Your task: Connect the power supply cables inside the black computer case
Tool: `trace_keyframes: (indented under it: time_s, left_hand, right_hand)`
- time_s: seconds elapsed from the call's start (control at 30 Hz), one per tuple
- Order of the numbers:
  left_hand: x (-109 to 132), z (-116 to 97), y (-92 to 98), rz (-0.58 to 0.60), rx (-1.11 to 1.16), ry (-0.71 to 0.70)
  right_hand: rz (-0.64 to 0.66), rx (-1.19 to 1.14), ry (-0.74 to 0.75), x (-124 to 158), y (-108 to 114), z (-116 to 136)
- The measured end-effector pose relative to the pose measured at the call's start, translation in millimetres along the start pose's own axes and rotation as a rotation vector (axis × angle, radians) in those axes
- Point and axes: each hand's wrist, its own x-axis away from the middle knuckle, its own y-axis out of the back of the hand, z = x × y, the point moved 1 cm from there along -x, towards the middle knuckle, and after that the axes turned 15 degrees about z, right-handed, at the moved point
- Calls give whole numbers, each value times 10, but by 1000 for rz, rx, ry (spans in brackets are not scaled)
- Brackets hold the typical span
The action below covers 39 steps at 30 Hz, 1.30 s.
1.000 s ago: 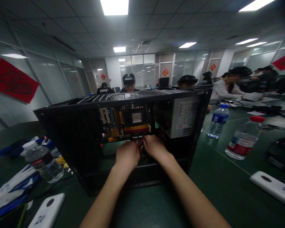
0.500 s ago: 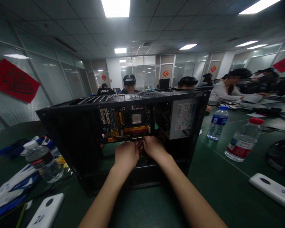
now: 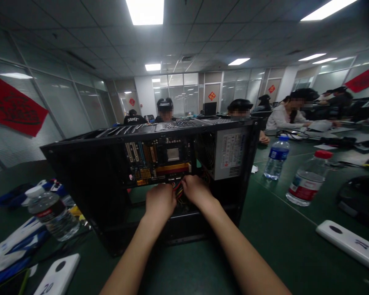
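An open black computer case (image 3: 70,192) stands before me on the green table. Both my hands reach into its open side, below the motherboard (image 3: 147,155). A bundle of red, yellow and black cables (image 3: 178,191) runs between them. My left hand (image 3: 160,200) is closed on these cables, its fingertips hidden behind the knuckles. Close beside it, my right hand (image 3: 197,190) is curled round the same bundle. Just above the hands are red and yellow memory slots (image 3: 174,169). The silver power supply (image 3: 230,155) with its fan sits at the upper right inside the case.
On the right stand a blue-capped bottle (image 3: 276,157) and a red-capped bottle (image 3: 309,180), near a white device (image 3: 350,243). At left are a white-capped bottle (image 3: 52,215), blue-and-white gloves (image 3: 15,250) and another white device (image 3: 58,274). Several people sit beyond the case.
The whole view has shifted slightly, so the case and bottles appear a little further left. My hands stay together at the cables, with hardly any movement relative to the case.
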Motion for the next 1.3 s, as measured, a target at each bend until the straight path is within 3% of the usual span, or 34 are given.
trace_keyframes:
  time_s: [0.17,0.5,0.6,0.77,0.93,1.13,1.3]
  left_hand:
    - [-2,42,-5,-126,70,72]
    - [-91,94,-119,13,124,26]
    - [-95,65,-96,27,126,9]
    - [-89,-6,-47,90,103,-69]
    - [-94,6,-78,78,94,-53]
    - [-38,10,-16,-24,33,84]
    - [-93,72,27,-78,179,35]
  right_hand:
    - [-26,-66,19,25,40,1]
    - [-98,-107,60,34,79,78]
    - [-152,-116,117,79,90,133]
    - [-137,-107,238,133,100,206]
    - [-150,-106,282,143,100,210]
    - [-79,-133,332,135,99,197]
    - [43,-164,273,80,30,94]
